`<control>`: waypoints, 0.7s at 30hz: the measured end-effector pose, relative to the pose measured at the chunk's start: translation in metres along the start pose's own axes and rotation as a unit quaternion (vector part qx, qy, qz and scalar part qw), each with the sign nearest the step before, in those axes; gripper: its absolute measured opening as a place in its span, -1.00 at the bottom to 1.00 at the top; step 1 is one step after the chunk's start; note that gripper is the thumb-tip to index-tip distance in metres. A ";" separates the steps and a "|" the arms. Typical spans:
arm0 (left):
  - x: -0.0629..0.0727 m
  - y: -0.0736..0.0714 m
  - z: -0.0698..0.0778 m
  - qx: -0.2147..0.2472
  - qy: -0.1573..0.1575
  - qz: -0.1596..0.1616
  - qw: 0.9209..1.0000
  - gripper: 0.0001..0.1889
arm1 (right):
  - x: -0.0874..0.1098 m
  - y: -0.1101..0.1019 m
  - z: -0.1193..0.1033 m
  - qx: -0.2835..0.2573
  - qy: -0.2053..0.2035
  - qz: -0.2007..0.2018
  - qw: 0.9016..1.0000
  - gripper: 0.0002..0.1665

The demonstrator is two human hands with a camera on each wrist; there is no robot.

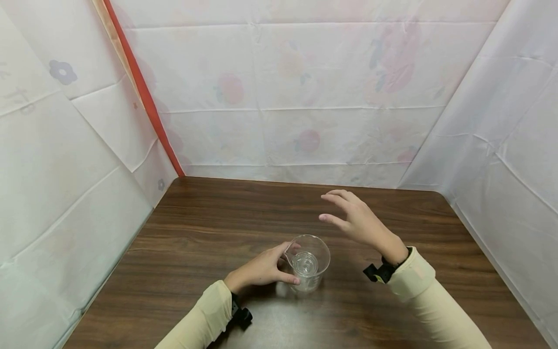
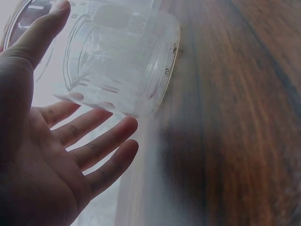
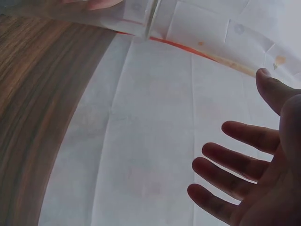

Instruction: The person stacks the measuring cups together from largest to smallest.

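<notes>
A clear glass beaker (image 1: 320,261) stands upright on the brown table. Inside it shows a smaller clear vessel (image 1: 305,264); its lipped outline appears through the wall in the left wrist view. My left hand (image 1: 263,266) holds the beaker (image 2: 150,56) from the left, thumb on the near side and fingers on the far side. Printed marks on the glass are blurred. To the right and beyond, my right hand (image 1: 359,220) hovers above the table with nothing in it, its fingers spread apart from the thumb.
The wood-grain table (image 1: 209,218) has rounded far corners. Pale cloth (image 1: 270,135) printed with fruit hangs behind it, and more cloth stands along both sides. A red strip (image 1: 144,92) runs down the far left corner. Each wrist carries a black camera (image 1: 241,317).
</notes>
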State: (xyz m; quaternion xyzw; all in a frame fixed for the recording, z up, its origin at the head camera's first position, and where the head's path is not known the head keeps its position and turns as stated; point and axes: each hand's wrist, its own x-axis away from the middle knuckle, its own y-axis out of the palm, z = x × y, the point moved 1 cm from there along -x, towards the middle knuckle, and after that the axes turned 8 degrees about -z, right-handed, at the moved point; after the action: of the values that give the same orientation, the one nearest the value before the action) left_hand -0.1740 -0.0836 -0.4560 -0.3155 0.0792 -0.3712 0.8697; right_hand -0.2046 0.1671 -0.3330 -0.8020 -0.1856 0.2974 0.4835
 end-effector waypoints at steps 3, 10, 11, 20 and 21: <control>0.000 0.000 0.000 0.000 0.001 0.001 1.000 -0.13 | 0.001 0.001 0.003 -0.002 0.010 0.002 1.000 -0.34; 0.000 0.000 0.001 -0.006 0.003 0.003 1.000 -0.14 | 0.003 0.005 0.012 0.016 0.032 -0.001 0.999 -0.19; 0.001 -0.001 0.001 -0.008 0.002 0.002 1.000 -0.13 | 0.003 0.006 0.014 0.022 0.032 0.004 0.999 -0.16; 0.004 -0.004 0.003 -0.035 0.004 -0.007 0.999 -0.01 | 0.007 0.019 0.028 0.076 0.072 0.008 0.994 0.03; 0.004 -0.004 0.003 -0.036 0.005 -0.007 0.999 0.01 | 0.007 0.020 0.029 0.076 0.080 0.003 0.994 0.03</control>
State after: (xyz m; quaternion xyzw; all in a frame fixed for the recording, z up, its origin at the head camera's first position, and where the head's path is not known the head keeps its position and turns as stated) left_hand -0.1725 -0.0870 -0.4506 -0.3455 0.0950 -0.3757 0.8547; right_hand -0.2183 0.1815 -0.3634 -0.7845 -0.1208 0.2464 0.5561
